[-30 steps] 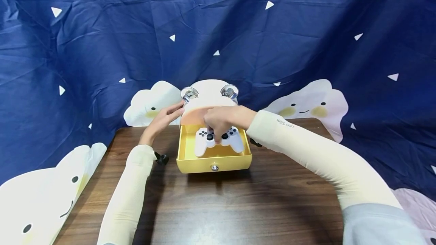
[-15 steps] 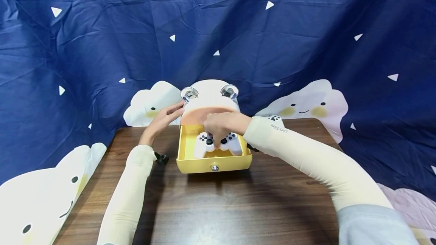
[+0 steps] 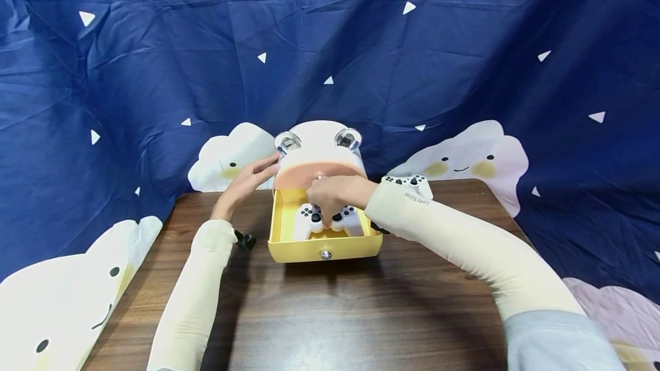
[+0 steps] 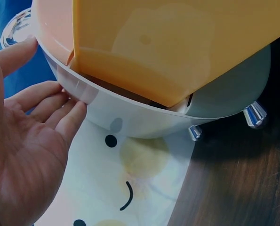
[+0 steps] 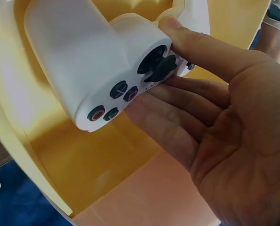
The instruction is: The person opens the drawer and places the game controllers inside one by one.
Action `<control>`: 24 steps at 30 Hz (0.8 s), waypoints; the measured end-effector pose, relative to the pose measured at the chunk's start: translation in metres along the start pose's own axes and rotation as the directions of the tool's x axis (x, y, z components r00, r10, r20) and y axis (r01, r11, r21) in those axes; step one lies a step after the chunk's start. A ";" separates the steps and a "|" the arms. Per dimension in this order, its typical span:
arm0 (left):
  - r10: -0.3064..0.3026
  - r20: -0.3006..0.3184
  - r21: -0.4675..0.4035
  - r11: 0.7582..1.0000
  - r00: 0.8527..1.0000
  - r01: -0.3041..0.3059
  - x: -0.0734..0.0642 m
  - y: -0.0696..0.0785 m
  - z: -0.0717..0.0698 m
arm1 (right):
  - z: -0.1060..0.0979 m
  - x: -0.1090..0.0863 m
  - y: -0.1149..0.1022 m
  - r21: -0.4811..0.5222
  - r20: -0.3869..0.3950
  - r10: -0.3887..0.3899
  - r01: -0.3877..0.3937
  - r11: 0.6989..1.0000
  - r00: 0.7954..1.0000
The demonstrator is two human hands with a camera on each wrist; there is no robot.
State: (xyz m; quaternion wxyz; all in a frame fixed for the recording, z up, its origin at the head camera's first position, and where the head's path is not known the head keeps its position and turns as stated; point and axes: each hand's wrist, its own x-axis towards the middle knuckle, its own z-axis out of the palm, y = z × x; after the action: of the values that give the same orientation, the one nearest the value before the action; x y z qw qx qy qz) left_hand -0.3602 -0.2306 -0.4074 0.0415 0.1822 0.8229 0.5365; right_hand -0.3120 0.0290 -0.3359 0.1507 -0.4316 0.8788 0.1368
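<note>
In the head view, my right hand [image 3: 337, 192] reaches into a pulled-out yellow drawer [image 3: 296, 252]. It pinches a white game controller [image 3: 302, 229] by its middle, thumb on one side and fingers on the other. The right wrist view shows that controller [image 5: 76, 56] tilted, its dark buttons and thumbstick facing the palm. My left hand [image 3: 246, 183] lies against the left side of a small rounded white cabinet [image 3: 319, 136] with a peach upper front. Up close, the left fingertips [image 4: 76, 110] touch the cabinet's white side wall, the fingers fairly straight.
Two chrome rings [image 3: 348, 139] stick up from the cabinet top. A second white game controller [image 3: 412, 182] lies at the back right of the brown wooden table [image 3: 319, 314], partly behind my right sleeve. A blue curtain [image 3: 330, 39] hangs behind.
My right hand has moved slightly down and toward the drawer front with the controller. The right sleeve has shifted, uncovering the second controller. The left hand stays in place.
</note>
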 end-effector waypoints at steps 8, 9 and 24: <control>-0.001 0.004 -0.003 1.000 1.000 0.001 0.000 0.001 0.000 | 0.000 -0.002 0.001 0.035 0.024 0.035 -0.036 0.999 0.999; 0.000 0.003 -0.005 1.000 1.000 0.000 0.000 0.002 0.000 | -0.001 -0.002 0.001 0.041 0.027 0.039 -0.040 0.998 0.999; -0.014 0.003 0.001 1.000 1.000 0.014 0.000 0.002 0.000 | -0.003 -0.005 0.010 0.084 0.011 0.003 -0.003 0.996 1.000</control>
State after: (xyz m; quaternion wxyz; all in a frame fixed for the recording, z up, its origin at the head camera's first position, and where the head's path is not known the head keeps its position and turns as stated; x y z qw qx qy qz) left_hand -0.3599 -0.2296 -0.4053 0.0465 0.1772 0.8243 0.5356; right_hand -0.3174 0.0372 -0.3300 0.1734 -0.4228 0.8836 0.1023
